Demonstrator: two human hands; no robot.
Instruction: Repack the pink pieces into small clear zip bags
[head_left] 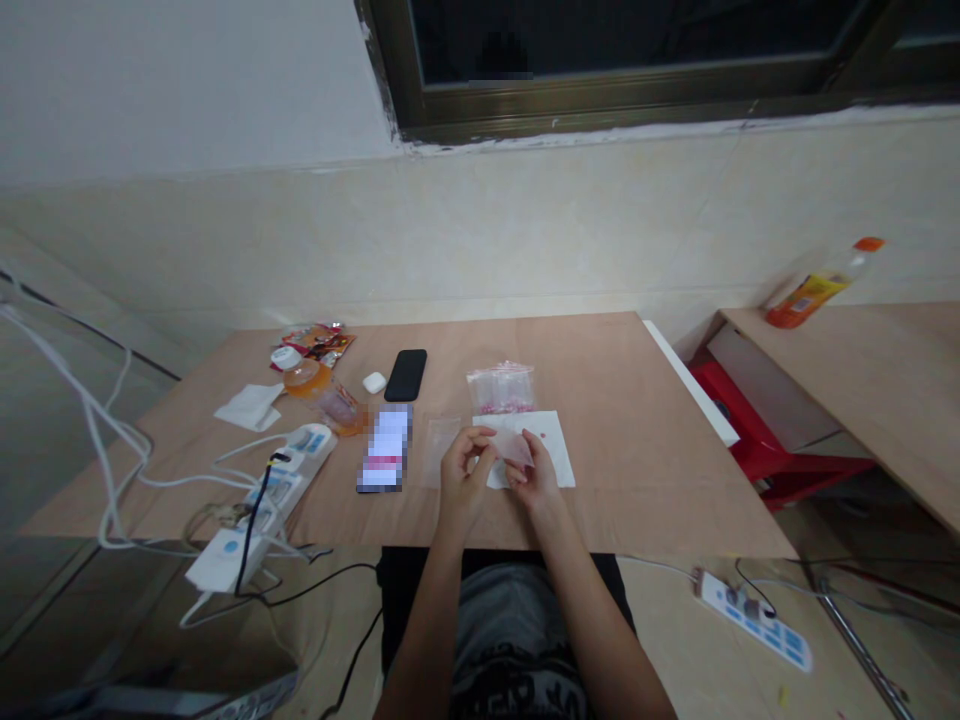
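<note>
Between my two hands is a small pale pink translucent sheet [512, 447]; I cannot tell whether it is paper or film. My left hand [466, 462] pinches its left edge between thumb and fingers. On the other side, my right hand [537, 474] grips the right and lower part. Both hands are over a white sheet of paper [559, 455] with a tiny reddish speck on it. Just behind lies a clear plastic bag [502, 388] with small pink-red bits along its lower edge. A flat transparent sleeve [439, 445] rests left of my left hand.
Left on the wooden table [637, 430] are a lit phone [385, 450], a black phone [406, 375], a white case [374, 382], a tilted drink bottle [322, 393], tissue [251, 407], wrappers [330, 345] and a power strip [281, 490] with cables. Another bottle [817, 292] stands on the right-hand table.
</note>
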